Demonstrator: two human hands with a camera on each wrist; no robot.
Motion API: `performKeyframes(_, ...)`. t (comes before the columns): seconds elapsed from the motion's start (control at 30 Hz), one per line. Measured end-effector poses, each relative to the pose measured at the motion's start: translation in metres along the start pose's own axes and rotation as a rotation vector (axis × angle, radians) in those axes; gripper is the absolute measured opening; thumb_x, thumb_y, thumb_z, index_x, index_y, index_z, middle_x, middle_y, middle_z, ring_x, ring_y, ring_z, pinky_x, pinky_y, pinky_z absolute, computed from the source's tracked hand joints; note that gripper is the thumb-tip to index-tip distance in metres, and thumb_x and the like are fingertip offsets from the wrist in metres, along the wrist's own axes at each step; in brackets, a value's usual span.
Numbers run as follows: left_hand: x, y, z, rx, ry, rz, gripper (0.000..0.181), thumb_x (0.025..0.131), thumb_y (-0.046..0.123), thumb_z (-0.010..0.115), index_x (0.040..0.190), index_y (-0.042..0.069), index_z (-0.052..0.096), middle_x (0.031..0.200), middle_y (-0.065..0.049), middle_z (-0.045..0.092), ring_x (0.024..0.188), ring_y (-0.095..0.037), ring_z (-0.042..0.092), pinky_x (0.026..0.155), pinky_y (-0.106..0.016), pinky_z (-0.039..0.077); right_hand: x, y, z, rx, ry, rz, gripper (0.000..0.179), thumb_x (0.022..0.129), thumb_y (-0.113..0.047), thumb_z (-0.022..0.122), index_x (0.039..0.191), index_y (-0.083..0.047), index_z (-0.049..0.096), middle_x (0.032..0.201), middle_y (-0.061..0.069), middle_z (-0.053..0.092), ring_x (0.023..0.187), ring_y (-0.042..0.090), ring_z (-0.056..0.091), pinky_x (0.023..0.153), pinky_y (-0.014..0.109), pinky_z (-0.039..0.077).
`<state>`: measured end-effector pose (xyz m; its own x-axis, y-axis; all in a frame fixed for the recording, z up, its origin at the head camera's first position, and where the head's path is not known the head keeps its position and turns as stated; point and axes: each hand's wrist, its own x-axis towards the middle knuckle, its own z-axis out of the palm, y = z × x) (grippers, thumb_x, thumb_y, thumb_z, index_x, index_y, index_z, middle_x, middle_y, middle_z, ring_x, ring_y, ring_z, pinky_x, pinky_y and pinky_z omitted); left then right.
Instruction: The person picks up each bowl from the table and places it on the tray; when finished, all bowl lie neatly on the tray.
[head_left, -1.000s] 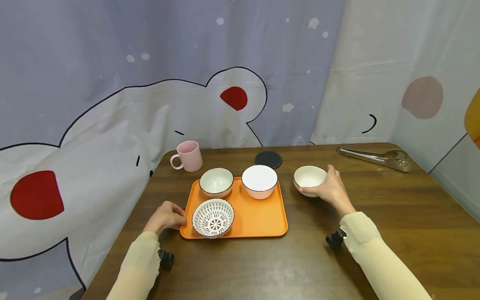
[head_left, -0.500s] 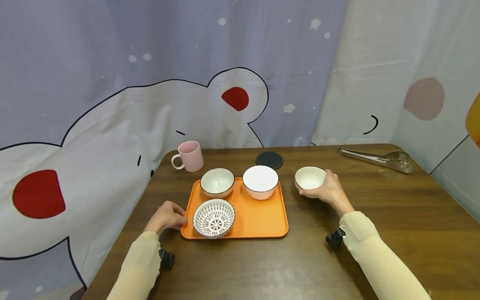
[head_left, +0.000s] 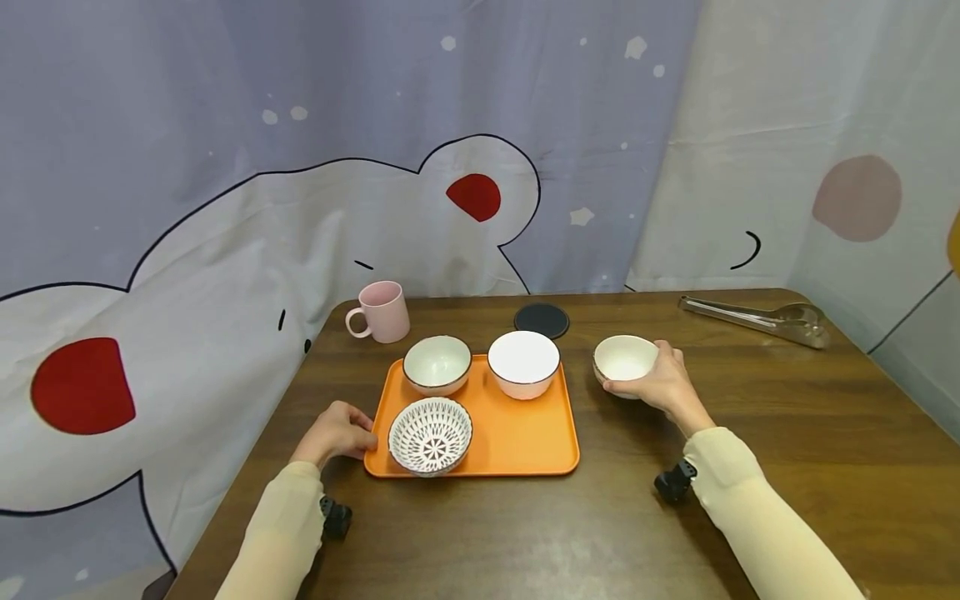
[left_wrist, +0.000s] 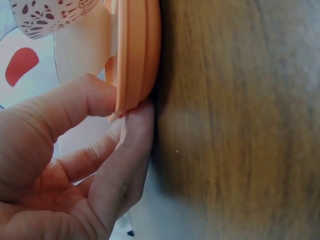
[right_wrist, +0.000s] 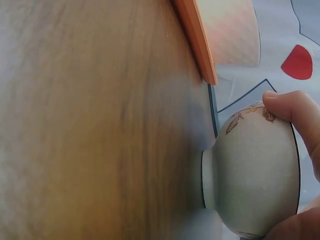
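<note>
My left hand (head_left: 335,433) pinches the left rim of the orange tray (head_left: 525,437), thumb above and fingers underneath in the left wrist view. On the tray stand a pale green bowl (head_left: 437,367) at back left, a white bowl with a dark rim (head_left: 523,360) at back right, and a black-and-white patterned bowl (head_left: 431,437) at front left. To the right of the tray, my right hand (head_left: 663,385) grips a small cream bowl (head_left: 624,360) by its sides. Brown leaf marks show on that bowl (right_wrist: 257,167) in the right wrist view; whether its foot touches the table I cannot tell.
A pink mug (head_left: 386,313) stands behind the tray on the left. Behind the white bowl lies a dark round coaster (head_left: 542,320). Metal tongs (head_left: 757,319) lie at the back right of the wooden table (head_left: 480,533). A printed curtain (head_left: 375,100) hangs behind.
</note>
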<state>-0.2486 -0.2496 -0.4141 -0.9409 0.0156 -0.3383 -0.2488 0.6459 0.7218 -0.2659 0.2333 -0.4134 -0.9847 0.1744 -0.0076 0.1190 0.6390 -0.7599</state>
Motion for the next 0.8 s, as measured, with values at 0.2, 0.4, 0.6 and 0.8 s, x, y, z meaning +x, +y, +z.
performKeyframes(0.2, 0.0, -0.001, 0.001, -0.002, 0.004, 0.002, 0.028, 0.073, -0.003, 0.072, 0.098, -0.011, 0.062, 0.089, -0.018, 0.063, 0.066, -0.019, 0.068, 0.066, -0.034, 0.061, -0.002, 0.003, -0.002, 0.009, 0.0, -0.007, 0.118, 0.061, -0.038, 0.091, 0.146, 0.007, 0.021, 0.136, 0.033, 0.029, 0.117, 0.045, 0.043, 0.099, 0.053, 0.043)
performKeyframes(0.4, 0.002, -0.002, 0.003, -0.002, 0.003, 0.001, 0.029, 0.073, -0.003, 0.072, 0.099, -0.011, 0.061, 0.09, -0.018, 0.063, 0.066, -0.018, 0.067, 0.066, -0.034, 0.061, -0.006, 0.001, -0.005, 0.022, 0.007, -0.021, 0.118, 0.061, -0.037, 0.091, 0.146, 0.006, 0.022, 0.138, 0.032, 0.028, 0.117, 0.045, 0.044, 0.098, 0.052, 0.043)
performKeyframes(0.6, 0.002, -0.002, 0.002, 0.009, 0.007, -0.004, 0.029, 0.074, -0.002, 0.072, 0.099, -0.01, 0.062, 0.09, -0.018, 0.064, 0.066, -0.018, 0.067, 0.067, -0.034, 0.061, -0.012, -0.004, -0.008, 0.032, 0.006, -0.041, 0.118, 0.06, -0.036, 0.091, 0.147, 0.005, 0.022, 0.139, 0.032, 0.029, 0.118, 0.045, 0.043, 0.098, 0.052, 0.043)
performKeyframes(0.8, 0.002, -0.003, 0.001, 0.006, 0.006, 0.0, 0.028, 0.074, -0.002, 0.072, 0.099, -0.01, 0.062, 0.091, -0.019, 0.063, 0.066, -0.018, 0.067, 0.067, -0.035, 0.061, -0.017, -0.01, -0.008, 0.027, -0.011, -0.038, 0.12, 0.061, -0.037, 0.091, 0.149, 0.004, 0.021, 0.139, 0.032, 0.03, 0.119, 0.045, 0.043, 0.099, 0.052, 0.044)
